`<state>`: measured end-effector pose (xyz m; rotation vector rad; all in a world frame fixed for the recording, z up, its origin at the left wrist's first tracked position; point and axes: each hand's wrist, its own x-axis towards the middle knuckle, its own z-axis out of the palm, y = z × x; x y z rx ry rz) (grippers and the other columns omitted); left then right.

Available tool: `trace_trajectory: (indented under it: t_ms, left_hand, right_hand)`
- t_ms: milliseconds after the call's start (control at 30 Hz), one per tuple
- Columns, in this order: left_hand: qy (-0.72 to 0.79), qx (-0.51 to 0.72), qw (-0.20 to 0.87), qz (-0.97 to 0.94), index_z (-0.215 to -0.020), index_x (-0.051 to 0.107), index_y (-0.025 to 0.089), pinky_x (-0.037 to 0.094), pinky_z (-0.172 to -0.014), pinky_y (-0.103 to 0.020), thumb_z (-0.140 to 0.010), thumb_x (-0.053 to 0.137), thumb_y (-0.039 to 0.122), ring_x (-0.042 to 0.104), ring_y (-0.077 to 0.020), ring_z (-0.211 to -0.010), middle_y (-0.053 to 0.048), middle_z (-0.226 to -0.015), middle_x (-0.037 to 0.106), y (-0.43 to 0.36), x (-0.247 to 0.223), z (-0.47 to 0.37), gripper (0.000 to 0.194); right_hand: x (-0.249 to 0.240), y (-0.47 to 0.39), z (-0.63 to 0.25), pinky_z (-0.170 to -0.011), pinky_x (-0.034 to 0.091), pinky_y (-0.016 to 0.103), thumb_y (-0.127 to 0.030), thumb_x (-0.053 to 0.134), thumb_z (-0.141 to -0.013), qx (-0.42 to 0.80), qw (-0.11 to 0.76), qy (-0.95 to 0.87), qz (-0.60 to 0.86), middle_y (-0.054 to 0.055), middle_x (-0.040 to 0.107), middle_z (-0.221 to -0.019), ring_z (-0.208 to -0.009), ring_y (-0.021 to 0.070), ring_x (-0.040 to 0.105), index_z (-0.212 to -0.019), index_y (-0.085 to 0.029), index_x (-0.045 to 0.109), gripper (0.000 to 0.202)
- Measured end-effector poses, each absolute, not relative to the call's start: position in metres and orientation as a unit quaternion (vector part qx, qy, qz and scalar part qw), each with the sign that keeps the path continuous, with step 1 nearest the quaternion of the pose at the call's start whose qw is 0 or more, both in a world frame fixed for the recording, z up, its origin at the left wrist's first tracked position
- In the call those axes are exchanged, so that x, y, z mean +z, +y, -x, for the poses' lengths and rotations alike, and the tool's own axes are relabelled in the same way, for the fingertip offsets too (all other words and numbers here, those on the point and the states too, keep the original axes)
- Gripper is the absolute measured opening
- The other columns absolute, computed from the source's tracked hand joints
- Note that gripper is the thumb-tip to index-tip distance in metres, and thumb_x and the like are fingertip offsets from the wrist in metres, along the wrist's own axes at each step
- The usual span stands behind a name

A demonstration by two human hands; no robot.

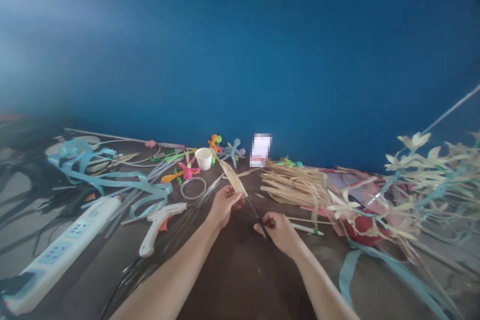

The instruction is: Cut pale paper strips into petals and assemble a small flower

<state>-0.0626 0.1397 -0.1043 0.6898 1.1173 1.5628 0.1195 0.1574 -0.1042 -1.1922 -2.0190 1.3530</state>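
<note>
A pale, dry husk strip (231,175) rises from my left hand (226,205), pinched near its lower end between thumb and fingers. My right hand (275,230) is closed around a dark, slim tool (263,227), which looks like scissors. The tool's thin tip points up and left and meets the husk's lower end, or lies very close to it. Behind my right hand lies a bundle of similar dry strips (296,182).
At left are a white power strip (69,247), a glue gun (159,225), thin wires and blue ribbon (123,180). A white cup (204,159) and small colourful figures stand behind. Pale husk flowers (416,160) and a red object (365,230) are at right. A blue wall (240,60) rises behind.
</note>
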Motion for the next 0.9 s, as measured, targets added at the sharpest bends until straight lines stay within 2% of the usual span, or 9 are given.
trace_trajectory:
  t_ms: [400,667,900]
  left_hand:
    - [0.467,0.652,0.523,-0.29,-0.082,0.054,0.014,0.038,-0.045,-0.017,-0.06,0.065,0.029,0.056,-0.0112,-0.058,-0.002,-0.069,0.059,0.1379,-0.098,0.0616,0.029]
    - [0.474,0.655,0.518,-0.28,-0.071,0.056,0.013,0.038,-0.041,-0.017,-0.063,0.06,0.039,0.057,-0.012,-0.055,-0.003,-0.063,0.06,0.1396,-0.0996,0.0622,0.027]
    - [0.485,0.651,0.514,-0.276,-0.069,0.057,0.013,0.039,-0.04,-0.018,-0.065,0.058,0.04,0.055,-0.0114,-0.05,-0.002,-0.059,0.059,0.1417,-0.1046,0.0635,0.027]
  right_hand:
    - [-0.0999,0.1557,-0.1174,-0.038,0.026,0.017,-0.046,0.059,-0.062,0.512,0.219,-0.709,0.432,-0.004,0.048,-0.043,-0.04,0.0065,0.04,-0.056,-0.016,0.044,0.034]
    - [-0.0982,0.1553,-0.1173,-0.038,0.027,0.017,-0.046,0.059,-0.061,0.5,0.214,-0.715,0.439,-0.004,0.048,-0.042,-0.039,0.0068,0.04,-0.055,-0.015,0.045,0.035]
    - [-0.1039,0.1563,-0.1175,-0.038,0.027,0.017,-0.047,0.059,-0.061,0.503,0.212,-0.712,0.442,-0.004,0.049,-0.042,-0.039,0.0072,0.042,-0.054,-0.016,0.044,0.035]
